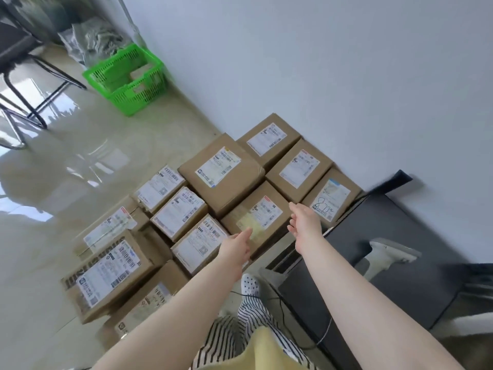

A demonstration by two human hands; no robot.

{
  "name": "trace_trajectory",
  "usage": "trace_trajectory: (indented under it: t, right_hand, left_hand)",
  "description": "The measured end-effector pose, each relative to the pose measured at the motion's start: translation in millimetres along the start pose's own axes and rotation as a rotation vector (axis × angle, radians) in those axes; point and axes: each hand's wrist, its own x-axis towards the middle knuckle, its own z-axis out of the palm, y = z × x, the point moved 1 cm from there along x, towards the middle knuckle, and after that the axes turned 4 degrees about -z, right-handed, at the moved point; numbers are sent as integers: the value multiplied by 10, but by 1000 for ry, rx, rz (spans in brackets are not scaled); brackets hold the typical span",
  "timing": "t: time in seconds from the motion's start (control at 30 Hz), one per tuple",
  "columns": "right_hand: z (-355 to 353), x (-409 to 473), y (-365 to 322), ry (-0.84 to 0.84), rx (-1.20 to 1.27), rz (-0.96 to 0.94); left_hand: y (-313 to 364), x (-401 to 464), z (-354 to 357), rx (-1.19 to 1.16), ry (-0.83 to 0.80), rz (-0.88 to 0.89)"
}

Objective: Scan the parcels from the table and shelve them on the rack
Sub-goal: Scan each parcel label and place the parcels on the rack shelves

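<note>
1. Reaching toward mid-frame, the left hand (238, 245) and right hand (304, 222) both have straight, loosely spread fingers and hold nothing; they sit one on each side of one cardboard parcel (256, 217), over its near corners, and I cannot tell whether either hand touches it yet.
2. That parcel lies flat, label up, at the centre of the frame, inside a tight cluster of other parcels (184, 212) that runs from the lower left up to the white wall (346, 76) at upper right.
3. Its top looks nearly square, so no long axis is plain; its edges run diagonally in the frame, one corner pointing toward the hands, and the label text follows that same slant.
4. Risk: neighbouring boxes press against its sides, so fingers probably cannot slide down easily, and a lift could drag or tip the taller box just above it in the frame.
5. Risk: a grip only at the near corners may let the far edge sag and slip.
6. Farther out, a white handheld scanner (384, 256) lies on the dark table (416, 289) at lower right; swinging the parcel over could knock it.
7. A green basket (125, 78) stands at upper left, well apart.
</note>
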Motion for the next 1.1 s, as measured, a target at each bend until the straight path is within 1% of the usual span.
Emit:
trace_trajectory:
  t: [0.1, 0.2, 0.4, 0.57, 0.67, 0.8, 0.87, 1.0, 1.1]
  right_hand:
    - [15, 276, 93, 35, -96, -9]
    - [64, 494, 186, 51, -163, -30]
    - [145, 799, 364, 95, -293, -89]
    - [127, 836, 413, 173, -270, -103]
    - [71, 781, 378, 215, -265, -133]
    - [26, 647, 284, 221, -215, -168]
    - [28, 572, 259, 225, -233, -197]
    - [89, 385, 175, 231, -336, -359]
    - [141, 222, 74, 230, -395, -482]
  left_hand:
    - [-106, 282, 105, -36, 107, -97]
    - [-131, 534, 181, -29, 219, -122]
    - [-136, 743, 407, -8, 295, -150]
    - [-180, 768, 478, -22, 360, -183]
    - [-205, 718, 496, -74, 355, -189]
    - [-103, 569, 466, -121, 349, -218]
    - [-80, 562, 427, -147, 324, -218]
    - [9, 320, 340, -187, 344, -277]
    - [33, 194, 288, -149, 320, -272]
